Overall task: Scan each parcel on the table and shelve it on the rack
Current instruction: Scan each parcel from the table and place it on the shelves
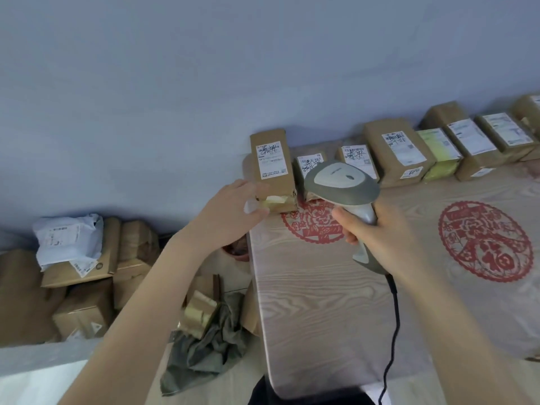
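The left hand [230, 209] pinches the near end of a brown cardboard parcel [273, 159] — leftmost in the row at the back of the pale wood-grain table [321, 302] — while the right hand [377, 229] is clamped round a grey-and-white handheld scanner [342, 182].

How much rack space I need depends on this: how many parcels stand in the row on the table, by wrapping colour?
Brown parcels: 7 (the rightmost is cut off by the frame edge)
Yellow-green parcel: 1
Total: 8
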